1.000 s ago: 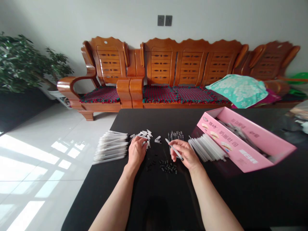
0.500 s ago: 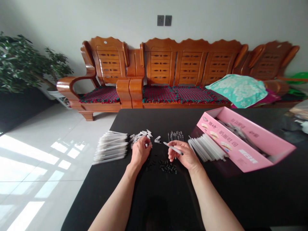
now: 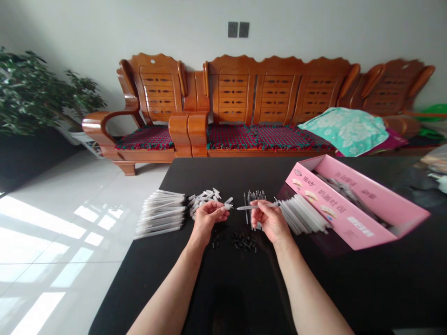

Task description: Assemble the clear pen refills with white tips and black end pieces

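My right hand (image 3: 270, 221) pinches a clear pen barrel (image 3: 248, 207) that lies level and points left. My left hand (image 3: 206, 218) is raised palm up and pinches a small white pen cap (image 3: 227, 205) just off the barrel's left tip. Below the hands lie several small black plugs (image 3: 240, 242) on the black table (image 3: 244, 288). Loose white caps (image 3: 204, 196) lie behind my left hand. A row of thin refills (image 3: 256, 196) lies behind my right hand.
A stack of finished white pens (image 3: 161, 213) lies at the table's left edge. A fan of clear barrels (image 3: 300, 213) rests beside an open pink box (image 3: 352, 204) at right. Wooden benches (image 3: 244, 107) and a potted plant (image 3: 35, 93) stand behind.
My left hand lifted off the cap pile with a cap and turned palm up. My right hand raised the barrel and levelled it toward the cap.
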{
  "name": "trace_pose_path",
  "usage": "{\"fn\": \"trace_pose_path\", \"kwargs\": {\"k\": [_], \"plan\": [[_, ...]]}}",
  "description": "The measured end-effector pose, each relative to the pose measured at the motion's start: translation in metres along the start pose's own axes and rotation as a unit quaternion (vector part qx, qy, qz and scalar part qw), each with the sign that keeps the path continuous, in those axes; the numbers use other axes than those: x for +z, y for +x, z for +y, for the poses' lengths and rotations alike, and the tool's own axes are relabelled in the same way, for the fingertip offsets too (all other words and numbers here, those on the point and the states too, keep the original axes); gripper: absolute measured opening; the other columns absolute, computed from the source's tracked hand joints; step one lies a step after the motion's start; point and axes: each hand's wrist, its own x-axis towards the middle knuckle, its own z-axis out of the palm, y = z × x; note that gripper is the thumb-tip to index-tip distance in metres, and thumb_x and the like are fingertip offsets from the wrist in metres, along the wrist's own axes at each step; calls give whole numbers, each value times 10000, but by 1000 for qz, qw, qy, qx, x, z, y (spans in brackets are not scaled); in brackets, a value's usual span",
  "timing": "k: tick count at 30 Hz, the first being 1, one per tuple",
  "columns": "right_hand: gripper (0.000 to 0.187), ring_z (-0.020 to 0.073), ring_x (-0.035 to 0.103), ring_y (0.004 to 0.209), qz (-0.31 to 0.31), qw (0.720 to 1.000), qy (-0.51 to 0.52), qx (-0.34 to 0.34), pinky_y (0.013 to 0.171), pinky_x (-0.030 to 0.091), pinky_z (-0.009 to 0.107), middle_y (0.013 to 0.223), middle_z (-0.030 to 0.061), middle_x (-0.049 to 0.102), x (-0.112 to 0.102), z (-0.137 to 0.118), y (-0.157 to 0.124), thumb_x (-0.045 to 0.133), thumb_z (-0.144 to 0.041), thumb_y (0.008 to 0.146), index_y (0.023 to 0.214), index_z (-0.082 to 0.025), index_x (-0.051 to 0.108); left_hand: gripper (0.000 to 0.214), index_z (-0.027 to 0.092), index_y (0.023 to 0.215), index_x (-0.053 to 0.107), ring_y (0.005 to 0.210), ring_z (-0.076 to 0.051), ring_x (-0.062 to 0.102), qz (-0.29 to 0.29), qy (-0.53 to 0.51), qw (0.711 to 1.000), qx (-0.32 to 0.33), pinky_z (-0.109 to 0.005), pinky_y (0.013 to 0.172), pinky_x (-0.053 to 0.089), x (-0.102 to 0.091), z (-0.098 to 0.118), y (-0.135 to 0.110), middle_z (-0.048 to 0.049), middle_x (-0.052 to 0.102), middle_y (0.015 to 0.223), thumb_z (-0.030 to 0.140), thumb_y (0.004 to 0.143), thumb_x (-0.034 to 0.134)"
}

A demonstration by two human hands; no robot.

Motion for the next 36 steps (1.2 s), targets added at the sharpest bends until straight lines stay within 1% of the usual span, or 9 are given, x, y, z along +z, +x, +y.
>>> {"fn": "trace_pose_path", "kwargs": {"k": [8, 16, 19, 23, 25, 27, 31, 34, 36], "plan": [[222, 136, 611, 451, -13, 1000, -9, 25, 391, 510, 241, 614, 9, 679, 4, -1, -2, 702, -350, 824, 914, -147, 708, 372, 107, 809, 654, 662, -146, 688, -38, 15, 999, -20, -221, 615, 563, 5, -2, -5, -61, 721, 721, 351, 620, 861], [221, 136, 613, 458, -13, 1000, -12, 22, 397, 511, 240, 619, 13, 678, 3, -2, -2, 700, -352, 829, 910, -147, 704, 371, 109, 817, 652, 669, -152, 692, -59, 34, 997, -22, -231, 624, 559, 6, -3, -6, -63, 718, 734, 380, 649, 843], [220, 138, 617, 462, -25, 999, -20, 30, 397, 509, 237, 618, 18, 681, 5, -1, -3, 690, -347, 839, 914, -141, 702, 373, 109, 825, 666, 677, -155, 694, -72, 40, 996, -23, -238, 636, 561, 7, -5, -6, -65, 720, 736, 392, 654, 840], [227, 141, 618, 458, -30, 999, -23, 39, 385, 506, 234, 604, 18, 680, 6, -1, -3, 686, -354, 841, 909, -138, 697, 397, 96, 891, 713, 679, -152, 688, -96, 66, 993, -29, -243, 653, 564, 7, -6, -7, -77, 725, 753, 414, 679, 821], [233, 140, 617, 452, -28, 999, -24, 41, 381, 505, 232, 599, 17, 681, 7, -1, -3, 689, -360, 838, 906, -138, 695, 404, 90, 903, 724, 642, -140, 670, -108, 83, 990, -30, -233, 622, 556, 7, -6, -7, -73, 714, 731, 430, 700, 802], [239, 140, 616, 445, -29, 998, -25, 43, 377, 506, 230, 593, 17, 682, 7, -1, -3, 690, -367, 836, 901, -136, 694, 396, 85, 869, 720, 588, -125, 643, -118, 98, 988, -29, -216, 562, 535, 7, -7, -7, -62, 690, 690, 443, 714, 786], [246, 144, 620, 430, -21, 998, -24, 46, 367, 511, 232, 583, 19, 689, 8, -1, -3, 699, -373, 824, 884, -134, 695, 382, 93, 774, 678, 515, -115, 605, -119, 116, 986, -12, -209, 486, 497, 10, -11, -7, -43, 653, 634, 461, 723, 768], [236, 152, 629, 421, 1, 998, -8, 55, 361, 518, 236, 572, 20, 693, 7, 0, -3, 719, -359, 799, 856, -131, 700, 363, 111, 776, 655, 474, -112, 579, -113, 131, 985, 23, -212, 460, 474, 16, -16, -9, -29, 636, 597, 467, 764, 726], [224, 154, 635, 415, 16, 998, 6, 65, 359, 522, 235, 566, 21, 695, 5, 1, -2, 729, -344, 785, 843, -129, 705, 332, 123, 808, 656, 461, -116, 569, -100, 161, 980, 52, -210, 451, 461, 20, -17, -12, -20, 626, 568, 454, 797, 691]]}}
